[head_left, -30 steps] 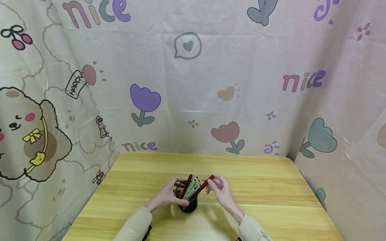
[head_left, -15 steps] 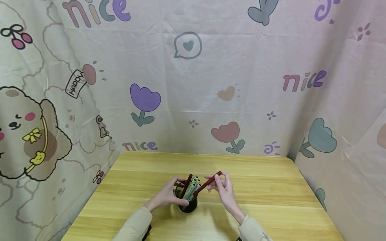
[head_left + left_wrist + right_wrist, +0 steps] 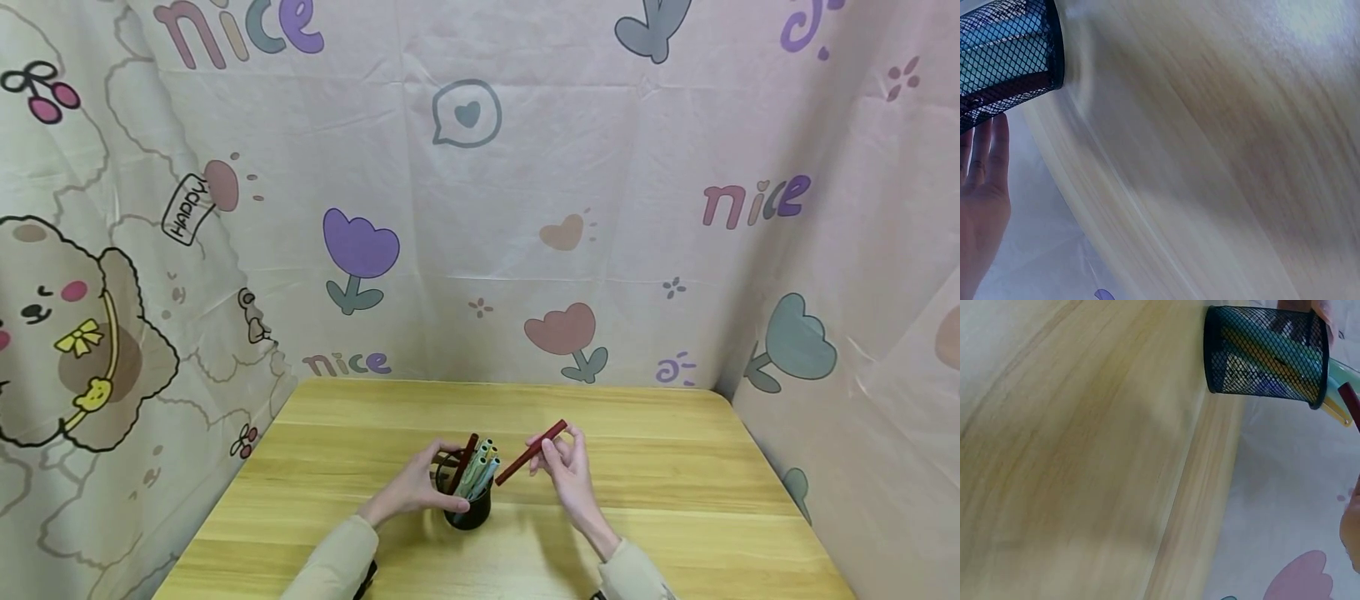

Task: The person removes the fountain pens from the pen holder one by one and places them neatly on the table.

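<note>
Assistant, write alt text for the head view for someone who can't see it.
A dark red pen tilts in the grip of a person's right hand beside a black cup of pens that the left hand holds at a wooden table. Patterned fabric hangs behind.

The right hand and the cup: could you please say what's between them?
In the head view, the held red pen slants from the right hand toward the cup, over table.

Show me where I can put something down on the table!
The table is bare right of the right hand, left of the left hand, and beyond both, up to the cloth. It's crowded at the cup: pens poke out, the left hand grips it, and the right hand holds a red pen beside it.
</note>
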A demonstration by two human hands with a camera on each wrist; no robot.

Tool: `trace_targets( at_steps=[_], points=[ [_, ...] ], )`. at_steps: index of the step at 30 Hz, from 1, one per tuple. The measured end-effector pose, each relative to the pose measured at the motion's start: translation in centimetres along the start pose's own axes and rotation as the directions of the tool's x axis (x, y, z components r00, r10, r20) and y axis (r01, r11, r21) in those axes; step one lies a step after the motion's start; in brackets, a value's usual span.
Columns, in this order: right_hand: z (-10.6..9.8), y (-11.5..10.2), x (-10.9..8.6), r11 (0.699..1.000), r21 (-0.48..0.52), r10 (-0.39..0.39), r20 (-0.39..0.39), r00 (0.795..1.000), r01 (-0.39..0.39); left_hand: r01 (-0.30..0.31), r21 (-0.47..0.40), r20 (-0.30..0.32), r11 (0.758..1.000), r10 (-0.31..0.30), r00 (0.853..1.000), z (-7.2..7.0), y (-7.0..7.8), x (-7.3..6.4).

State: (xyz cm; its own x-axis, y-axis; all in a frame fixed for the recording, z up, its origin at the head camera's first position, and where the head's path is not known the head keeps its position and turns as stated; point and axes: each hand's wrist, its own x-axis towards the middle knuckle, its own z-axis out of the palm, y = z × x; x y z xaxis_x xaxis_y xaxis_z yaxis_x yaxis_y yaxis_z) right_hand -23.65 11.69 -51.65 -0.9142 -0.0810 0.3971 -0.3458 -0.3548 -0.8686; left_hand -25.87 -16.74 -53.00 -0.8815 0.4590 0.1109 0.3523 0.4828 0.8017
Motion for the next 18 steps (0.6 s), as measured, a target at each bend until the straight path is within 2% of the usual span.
trace_targets(
  at_steps=[8,18],
  points=[
    [-0.9,-0.1,-0.1,0.999,-0.039,0.02,-0.055,0.998,-0.022,0.007,-0.001,-0.004,1.0,-0.007,1.0,0.0,0.0,-0.1],
    [-2.9,0.5,-0.7,0.991,-0.099,0.081,-0.046,0.996,-0.085,-0.02,0.004,-0.002,1.0,0.02,1.0,0.0,-0.1,0.0]
  ],
)
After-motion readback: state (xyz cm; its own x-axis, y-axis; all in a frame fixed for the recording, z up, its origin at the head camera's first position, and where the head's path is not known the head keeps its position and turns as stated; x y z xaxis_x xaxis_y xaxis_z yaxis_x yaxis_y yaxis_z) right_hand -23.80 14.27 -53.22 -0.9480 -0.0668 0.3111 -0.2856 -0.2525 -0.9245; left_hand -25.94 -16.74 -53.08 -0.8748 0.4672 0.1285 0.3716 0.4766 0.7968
